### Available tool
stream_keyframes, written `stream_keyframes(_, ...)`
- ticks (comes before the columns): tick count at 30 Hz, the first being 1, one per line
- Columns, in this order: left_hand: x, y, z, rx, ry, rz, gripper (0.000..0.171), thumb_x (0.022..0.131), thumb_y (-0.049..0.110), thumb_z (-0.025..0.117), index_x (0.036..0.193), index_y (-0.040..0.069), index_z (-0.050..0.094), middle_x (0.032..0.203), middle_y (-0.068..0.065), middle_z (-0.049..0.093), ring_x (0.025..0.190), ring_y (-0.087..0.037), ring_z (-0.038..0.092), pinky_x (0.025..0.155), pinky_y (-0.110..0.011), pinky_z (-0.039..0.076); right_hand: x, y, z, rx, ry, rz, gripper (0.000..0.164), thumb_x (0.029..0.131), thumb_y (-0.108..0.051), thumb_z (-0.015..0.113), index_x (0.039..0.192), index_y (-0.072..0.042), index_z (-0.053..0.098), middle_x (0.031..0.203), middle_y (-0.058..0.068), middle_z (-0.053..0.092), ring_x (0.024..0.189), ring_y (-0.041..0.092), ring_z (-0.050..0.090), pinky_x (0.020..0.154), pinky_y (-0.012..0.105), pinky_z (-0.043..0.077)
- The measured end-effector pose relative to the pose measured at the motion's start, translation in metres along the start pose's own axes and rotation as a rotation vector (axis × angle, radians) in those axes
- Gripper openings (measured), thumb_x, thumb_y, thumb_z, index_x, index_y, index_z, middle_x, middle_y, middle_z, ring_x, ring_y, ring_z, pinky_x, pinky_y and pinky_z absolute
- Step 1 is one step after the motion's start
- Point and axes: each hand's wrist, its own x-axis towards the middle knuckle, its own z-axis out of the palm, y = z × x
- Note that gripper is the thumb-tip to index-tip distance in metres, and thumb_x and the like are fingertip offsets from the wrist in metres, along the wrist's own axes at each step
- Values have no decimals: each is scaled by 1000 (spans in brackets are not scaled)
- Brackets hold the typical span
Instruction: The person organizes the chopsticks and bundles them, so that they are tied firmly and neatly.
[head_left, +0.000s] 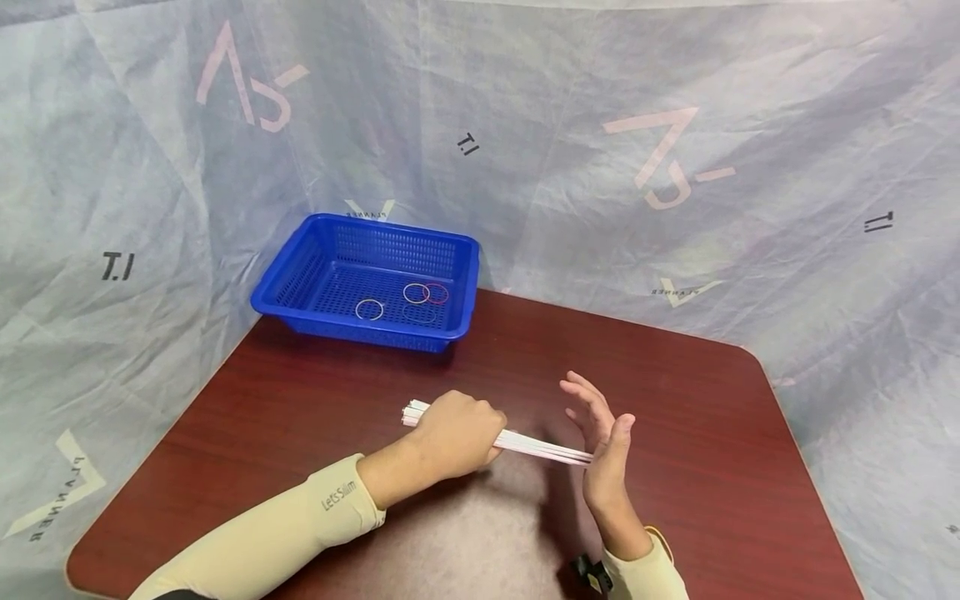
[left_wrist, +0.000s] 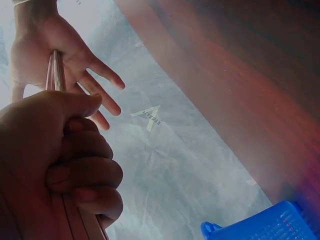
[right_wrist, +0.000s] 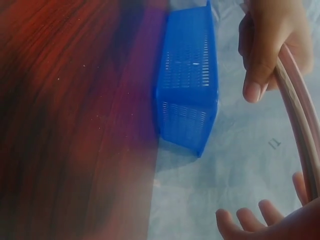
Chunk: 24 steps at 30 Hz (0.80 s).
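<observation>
My left hand (head_left: 459, 433) grips a bundle of thin white sticks (head_left: 542, 447) around its middle, above the table. The short end of the bundle sticks out on the left of the fist, the longer end on the right. That longer end meets the palm of my right hand (head_left: 606, 457), whose fingers are spread and extended. In the left wrist view the stick tips (left_wrist: 57, 67) press against the open palm. Curled left fingers hide the middle of the bundle. Exactly what kind of sticks they are cannot be made out.
A blue perforated basket (head_left: 352, 329) stands at the table's far left corner. Inside lie several thin rings, among them a yellow one (head_left: 370, 319) and a red one (head_left: 446, 288). The reddish-brown table (head_left: 697, 392) is enclosed by a grey printed sheet (head_left: 540, 150) behind.
</observation>
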Motion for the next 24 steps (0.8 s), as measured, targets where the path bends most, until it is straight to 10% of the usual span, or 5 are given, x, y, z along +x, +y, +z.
stream_keyframes(8,-2,0,1,-1,9,8,31,85,43,77,67,23,60,64,6,70,53,-14,65,47,-35,49,-2,1,-18,-26,-67,-112,87,110,-62,12,136,5,61,150,-3,59,145,15,49,108,28,41)
stream_keyframes(13,-4,-2,4,-5,11,2,31,83,44,79,68,23,62,66,6,71,55,-14,67,49,-36,50,-8,-4,-57,-435,26,-225,39,113,-20,40,128,3,68,138,9,67,142,8,51,115,14,33)
stream_keyframes(19,-10,-10,7,-33,37,-10,29,81,40,80,67,22,62,64,4,70,56,-16,68,50,-38,51,-17,-18,-113,-968,-143,99,24,104,-28,67,120,-11,72,122,9,73,118,23,64,97,35,50)
stream_keyframes(24,-13,-12,8,-47,58,-6,29,81,37,79,66,21,61,62,4,69,54,-16,67,49,-38,50,-27,-18,-153,-1081,-436,356,15,94,-20,77,100,-9,69,91,3,71,81,15,67,71,35,54)
